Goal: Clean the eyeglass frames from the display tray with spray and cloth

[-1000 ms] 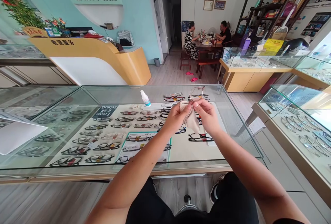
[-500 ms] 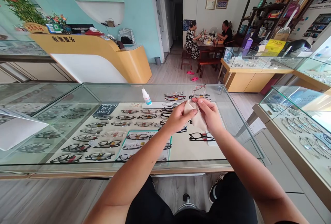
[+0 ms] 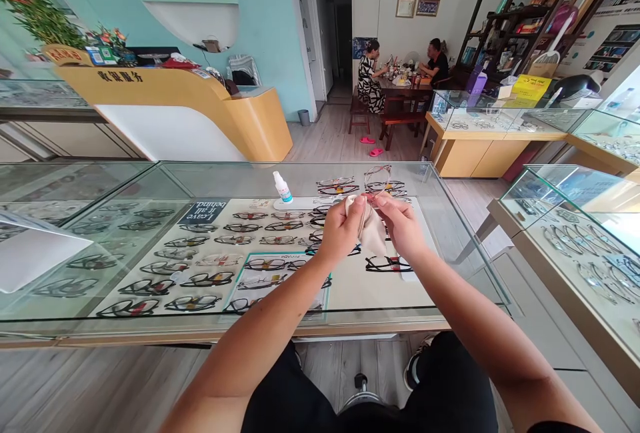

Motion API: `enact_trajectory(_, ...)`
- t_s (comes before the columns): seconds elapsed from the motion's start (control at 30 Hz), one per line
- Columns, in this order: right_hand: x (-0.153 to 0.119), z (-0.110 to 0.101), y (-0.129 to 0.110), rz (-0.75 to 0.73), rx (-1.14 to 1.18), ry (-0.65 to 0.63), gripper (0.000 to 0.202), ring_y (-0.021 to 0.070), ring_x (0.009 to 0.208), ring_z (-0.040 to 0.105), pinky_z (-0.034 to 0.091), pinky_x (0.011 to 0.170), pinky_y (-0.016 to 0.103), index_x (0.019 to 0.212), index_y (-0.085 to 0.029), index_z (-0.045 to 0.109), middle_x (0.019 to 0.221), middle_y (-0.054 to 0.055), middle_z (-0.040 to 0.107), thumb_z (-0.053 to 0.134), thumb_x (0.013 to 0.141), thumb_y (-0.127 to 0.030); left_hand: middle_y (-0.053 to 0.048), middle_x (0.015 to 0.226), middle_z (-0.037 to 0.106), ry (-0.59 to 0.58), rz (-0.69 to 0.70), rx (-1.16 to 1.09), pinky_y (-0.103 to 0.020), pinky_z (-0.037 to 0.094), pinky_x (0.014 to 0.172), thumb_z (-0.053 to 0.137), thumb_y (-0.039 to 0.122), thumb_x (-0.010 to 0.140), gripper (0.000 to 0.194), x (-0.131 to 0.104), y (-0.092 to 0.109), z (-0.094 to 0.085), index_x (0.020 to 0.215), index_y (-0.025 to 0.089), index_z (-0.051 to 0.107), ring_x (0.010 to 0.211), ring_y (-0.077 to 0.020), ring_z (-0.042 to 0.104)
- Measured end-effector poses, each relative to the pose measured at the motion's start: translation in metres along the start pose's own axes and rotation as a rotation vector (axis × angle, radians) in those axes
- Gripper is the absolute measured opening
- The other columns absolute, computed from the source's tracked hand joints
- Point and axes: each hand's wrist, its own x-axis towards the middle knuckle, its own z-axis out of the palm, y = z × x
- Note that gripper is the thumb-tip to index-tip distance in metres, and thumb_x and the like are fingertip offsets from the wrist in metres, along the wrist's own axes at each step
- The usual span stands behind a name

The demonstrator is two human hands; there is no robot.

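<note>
Above the glass counter, my left hand point(image 3: 343, 231) is closed on a pale cloth point(image 3: 373, 236), its thumb pressing the cloth around one lens of a pair of glasses. My right hand point(image 3: 401, 225) pinches the thin frame of the glasses point(image 3: 379, 179) near the middle. One round lens stands up beyond my fingers; the other is partly covered by the cloth. The cloth's loose end hangs between both hands. A small white spray bottle point(image 3: 283, 187) with a blue-marked label stands upright on the glass, left of my hands.
Rows of spectacles lie inside the glass counter point(image 3: 390, 316) under my arms. A white object point(image 3: 40, 249) sits on its left part. More glass cases point(image 3: 575, 266) stand at the right. Two people sit at a far table point(image 3: 407, 85).
The glasses have turned in my hands, so the free lens stands more upright and further left. My left thumb has shifted up over the cloth, and the cloth's end hangs further left.
</note>
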Motion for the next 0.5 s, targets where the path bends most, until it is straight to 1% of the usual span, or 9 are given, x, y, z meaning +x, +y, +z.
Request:
enact_trajectory(0.03,0.000,0.000,-0.001,-0.004,-0.001,0.013,0.036,0.0293,0.113,0.072,0.057,0.107,0.045,0.086,-0.032,0.090,0.111,0.004,0.080,0.090,0.090,-0.068,-0.004,0.071,0.066,-0.017,0.017,0.015,-0.035,0.051,0.073,0.061,0.090,0.101,0.072,0.000,0.001,-0.001,0.080,0.022,0.073,0.071,-0.0194,0.059)
enact_trajectory(0.1,0.002,-0.002,-0.004,-0.007,-0.010,0.055,0.035,0.0286,0.111,0.071,0.057,0.106,0.044,0.087,-0.032,0.090,0.109,0.004,0.080,0.092,0.088,-0.067,-0.006,0.077,0.071,-0.099,0.035,0.027,-0.036,0.055,0.081,0.058,0.087,0.104,0.069,0.002,0.002,-0.005,0.087,0.022,0.076,0.080,-0.0226,0.066)
enact_trajectory(0.2,0.005,-0.007,-0.008,-0.011,-0.020,0.100,0.035,0.0275,0.108,0.070,0.057,0.104,0.043,0.085,-0.031,0.089,0.108,0.004,0.079,0.093,0.087,-0.066,-0.009,0.099,0.081,-0.291,0.032,0.023,-0.040,0.060,0.100,0.062,0.081,0.106,0.063,0.005,0.004,-0.011,0.115,0.021,0.081,0.104,-0.0285,0.074)
enact_trajectory(0.23,0.006,-0.008,-0.009,-0.012,-0.022,0.104,0.035,0.0272,0.107,0.070,0.057,0.103,0.043,0.085,-0.031,0.089,0.108,0.003,0.078,0.093,0.087,-0.066,-0.010,0.105,0.082,-0.342,0.028,0.022,-0.041,0.060,0.104,0.063,0.078,0.106,0.062,0.005,0.004,-0.013,0.123,0.021,0.080,0.109,-0.0296,0.075)
enact_trajectory(0.3,0.007,-0.010,-0.010,-0.003,-0.018,0.107,0.037,0.0265,0.106,0.069,0.058,0.099,0.041,0.084,-0.030,0.089,0.107,0.003,0.077,0.093,0.086,-0.067,-0.011,0.113,0.082,-0.404,0.022,0.021,-0.040,0.060,0.105,0.068,0.073,0.106,0.060,0.007,0.004,-0.014,0.132,0.020,0.077,0.113,-0.0301,0.075)
enact_trajectory(0.33,0.007,-0.009,-0.010,0.006,-0.015,0.107,0.038,0.0262,0.104,0.069,0.058,0.097,0.041,0.085,-0.030,0.089,0.107,0.003,0.077,0.093,0.086,-0.068,-0.012,0.115,0.082,-0.408,0.025,0.021,-0.039,0.060,0.102,0.070,0.071,0.105,0.060,0.007,0.003,-0.014,0.134,0.019,0.076,0.112,-0.0294,0.075)
enact_trajectory(0.4,0.006,-0.006,-0.008,0.033,0.007,0.100,0.042,0.0261,0.101,0.070,0.060,0.093,0.041,0.087,-0.030,0.089,0.107,0.004,0.079,0.093,0.085,-0.071,-0.011,0.114,0.081,-0.364,0.035,0.030,-0.035,0.059,0.093,0.076,0.070,0.102,0.059,0.007,0.000,-0.013,0.132,0.019,0.076,0.104,-0.0265,0.074)
enact_trajectory(0.43,0.005,-0.004,-0.007,0.050,0.028,0.096,0.044,0.0264,0.101,0.071,0.060,0.093,0.041,0.089,-0.030,0.090,0.107,0.004,0.080,0.093,0.084,-0.073,-0.010,0.110,0.081,-0.327,0.042,0.040,-0.034,0.058,0.088,0.077,0.070,0.100,0.057,0.006,-0.002,-0.011,0.127,0.019,0.076,0.098,-0.0246,0.072)
enact_trajectory(0.5,0.003,0.001,-0.003,0.076,0.072,0.087,0.046,0.0279,0.106,0.073,0.061,0.098,0.042,0.092,-0.030,0.091,0.108,0.004,0.083,0.093,0.083,-0.075,-0.007,0.098,0.078,-0.241,0.056,0.061,-0.031,0.055,0.079,0.077,0.072,0.100,0.056,0.005,-0.005,-0.008,0.115,0.019,0.077,0.085,-0.0210,0.067)
